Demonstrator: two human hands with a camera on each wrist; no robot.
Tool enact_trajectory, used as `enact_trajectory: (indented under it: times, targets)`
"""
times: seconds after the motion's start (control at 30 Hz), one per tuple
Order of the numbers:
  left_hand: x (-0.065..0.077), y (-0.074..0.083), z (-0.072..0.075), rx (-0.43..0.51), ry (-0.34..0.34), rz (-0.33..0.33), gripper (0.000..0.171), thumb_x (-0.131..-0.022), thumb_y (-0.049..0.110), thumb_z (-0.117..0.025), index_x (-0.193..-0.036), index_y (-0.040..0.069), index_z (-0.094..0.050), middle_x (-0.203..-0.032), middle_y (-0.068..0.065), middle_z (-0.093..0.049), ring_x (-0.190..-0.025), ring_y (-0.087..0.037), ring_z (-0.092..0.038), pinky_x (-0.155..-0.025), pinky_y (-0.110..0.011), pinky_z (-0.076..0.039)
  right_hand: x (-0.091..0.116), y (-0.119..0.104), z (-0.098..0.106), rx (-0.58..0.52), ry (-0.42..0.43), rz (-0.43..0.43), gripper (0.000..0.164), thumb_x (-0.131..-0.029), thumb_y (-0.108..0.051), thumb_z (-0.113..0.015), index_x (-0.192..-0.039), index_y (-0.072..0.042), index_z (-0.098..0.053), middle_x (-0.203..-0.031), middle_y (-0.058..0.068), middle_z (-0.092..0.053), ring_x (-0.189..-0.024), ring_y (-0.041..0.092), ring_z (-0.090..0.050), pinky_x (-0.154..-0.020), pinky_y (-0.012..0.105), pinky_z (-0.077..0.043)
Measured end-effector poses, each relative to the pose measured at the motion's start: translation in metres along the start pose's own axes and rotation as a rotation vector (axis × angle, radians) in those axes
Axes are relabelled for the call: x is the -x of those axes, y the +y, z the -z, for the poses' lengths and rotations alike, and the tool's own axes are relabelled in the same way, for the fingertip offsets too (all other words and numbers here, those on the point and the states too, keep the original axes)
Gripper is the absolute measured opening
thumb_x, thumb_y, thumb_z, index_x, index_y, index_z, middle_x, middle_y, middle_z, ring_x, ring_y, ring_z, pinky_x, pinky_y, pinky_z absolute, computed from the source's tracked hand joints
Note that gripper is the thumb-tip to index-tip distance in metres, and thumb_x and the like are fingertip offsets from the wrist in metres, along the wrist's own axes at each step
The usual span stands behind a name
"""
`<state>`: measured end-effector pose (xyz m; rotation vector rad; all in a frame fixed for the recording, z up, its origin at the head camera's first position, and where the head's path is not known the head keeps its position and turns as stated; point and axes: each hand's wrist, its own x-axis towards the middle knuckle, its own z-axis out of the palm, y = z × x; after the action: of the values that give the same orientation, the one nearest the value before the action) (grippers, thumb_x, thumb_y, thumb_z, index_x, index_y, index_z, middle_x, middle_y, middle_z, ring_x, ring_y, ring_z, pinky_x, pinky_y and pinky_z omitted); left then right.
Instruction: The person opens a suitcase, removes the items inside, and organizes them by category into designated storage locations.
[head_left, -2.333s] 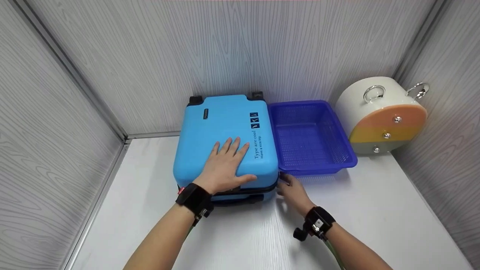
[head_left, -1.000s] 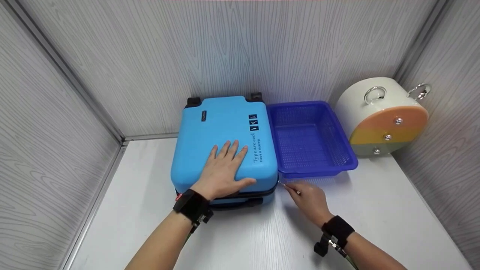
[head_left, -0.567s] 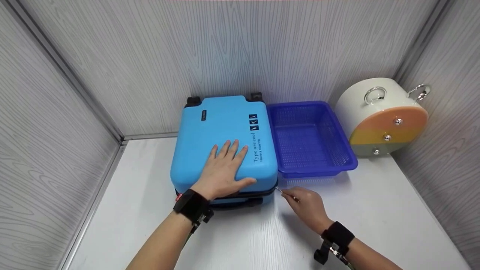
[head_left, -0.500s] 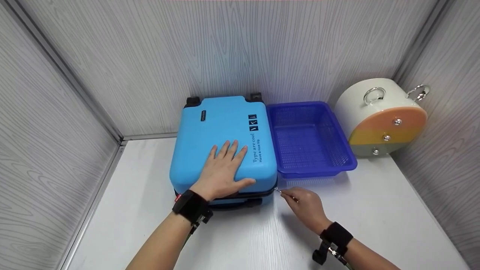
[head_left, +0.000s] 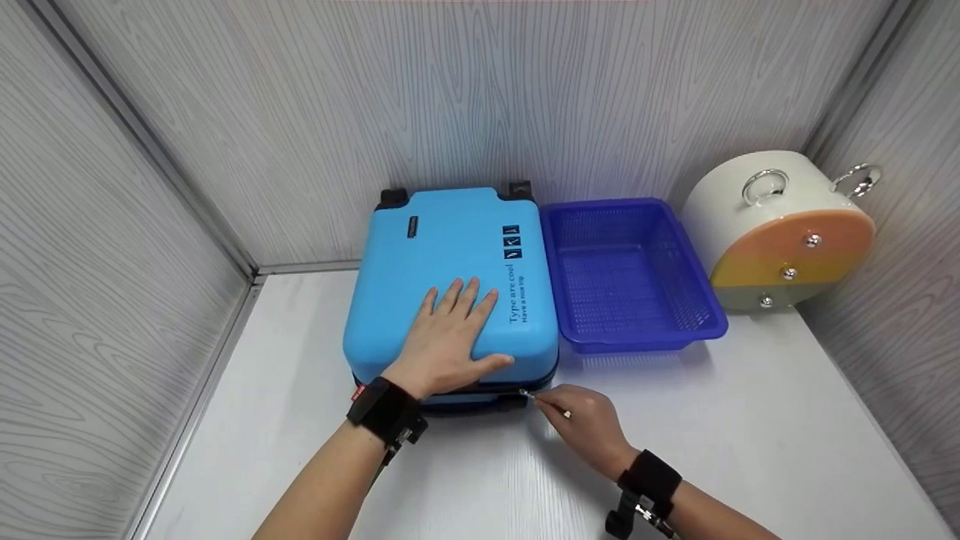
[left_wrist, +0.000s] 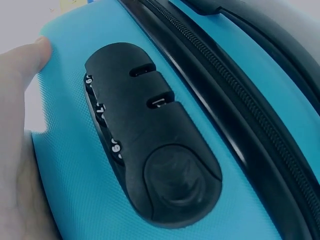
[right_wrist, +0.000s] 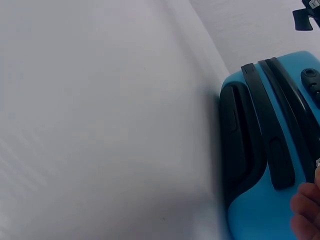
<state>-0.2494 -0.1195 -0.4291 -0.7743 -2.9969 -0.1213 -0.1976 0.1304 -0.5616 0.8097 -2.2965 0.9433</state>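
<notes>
On the table [head_left: 465,487], a black-trimmed blue suitcase [head_left: 454,259]

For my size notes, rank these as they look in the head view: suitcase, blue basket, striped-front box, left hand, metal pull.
Largest to smallest:
1. Suitcase
2. Blue basket and striped-front box: too alike to rank
3. Left hand
4. Metal pull, partly hidden, clearly smallest
</notes>
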Motion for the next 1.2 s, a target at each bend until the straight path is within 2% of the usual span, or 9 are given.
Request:
enact_trajectory:
  times: [0.2, 0.33, 0.5, 0.63, 0.77, 0.97, 1.2]
  targets:
    - [0.002, -0.004, 0.0, -0.004, 0.011, -0.008, 0.102, -0.089, 0.086, -0.04, -0.166, 0.025, -0.015, -0.171, -0.008, -0.01, -0.157, -0.03, -0.006, -0.124, -0.054, -0.002, -0.003, -0.006, -0.006, -0.05, -0.036, -0.012, 0.014, -0.087, -0.01, -0.082, -0.1, -0.014, -0.082, -0.092, -0.007, -0.077, -0.08, 0.004, -0.07, -0.068, 0.02, -0.056]
    - [0.008, -0.015, 0.0, 0.005, 0.033, -0.03, 0.101, -0.088, 0.085, -0.043, -0.165, 0.026, -0.018, -0.17, -0.006, -0.013, -0.156, -0.029, -0.008, -0.125, -0.05, -0.004, -0.003, -0.006, -0.008, -0.067, -0.036, -0.028, 0.015, -0.086, -0.009, -0.083, -0.1, -0.014, -0.082, -0.093, -0.007, -0.077, -0.081, 0.005, -0.071, -0.069, 0.019, -0.056]
    - [0.025, -0.045, 0.0, 0.019, 0.067, -0.019, 0.102, -0.087, 0.086, -0.045, -0.165, 0.025, -0.02, -0.17, -0.005, -0.016, -0.156, -0.031, -0.009, -0.125, -0.048, -0.005, -0.002, -0.004, -0.006, -0.071, -0.037, -0.039, 0.014, -0.085, -0.011, -0.084, -0.099, -0.016, -0.083, -0.092, -0.01, -0.077, -0.08, 0.003, -0.07, -0.07, 0.017, -0.055]
    - [0.043, -0.072, 0.0, 0.037, 0.101, 0.023, 0.106, -0.085, 0.088, -0.046, -0.165, 0.023, -0.022, -0.17, -0.005, -0.017, -0.156, -0.032, -0.009, -0.125, -0.049, -0.004, 0.0, -0.004, -0.004, -0.092, -0.033, -0.037, 0.012, -0.085, -0.013, -0.085, -0.096, -0.014, -0.083, -0.089, -0.011, -0.076, -0.076, 0.001, -0.068, -0.066, 0.015, -0.053]
    - [0.056, -0.09, -0.001, 0.106, 0.126, 0.07, 0.109, -0.083, 0.086, -0.052, -0.164, 0.02, -0.024, -0.17, -0.003, -0.018, -0.156, -0.032, -0.007, -0.125, -0.05, -0.007, 0.002, -0.006, -0.001, -0.141, -0.033, -0.082, 0.011, -0.086, -0.013, -0.084, -0.096, -0.015, -0.082, -0.089, -0.012, -0.075, -0.076, 0.002, -0.068, -0.064, 0.013, -0.053]
    - [0.064, -0.096, -0.002, 0.248, 0.127, 0.107, 0.109, -0.082, 0.083, -0.059, -0.165, 0.022, -0.023, -0.17, 0.0, -0.015, -0.156, -0.034, 0.002, -0.122, -0.058, -0.012, 0.004, -0.006, 0.0, -0.228, -0.087, -0.134, 0.014, -0.091, -0.006, -0.076, -0.104, -0.011, -0.081, -0.093, -0.008, -0.075, -0.078, 0.005, -0.068, -0.063, 0.016, -0.055]
    - [0.066, -0.096, 0.0, 0.3, 0.111, 0.115, 0.104, -0.086, 0.08, -0.059, -0.165, 0.023, -0.022, -0.171, 0.002, -0.013, -0.156, -0.037, 0.006, -0.12, -0.064, -0.014, 0.002, -0.013, -0.004, -0.245, -0.134, -0.159, 0.015, -0.094, -0.011, -0.076, -0.108, -0.012, -0.082, -0.09, -0.008, -0.075, -0.077, 0.002, -0.068, -0.065, 0.018, -0.056]
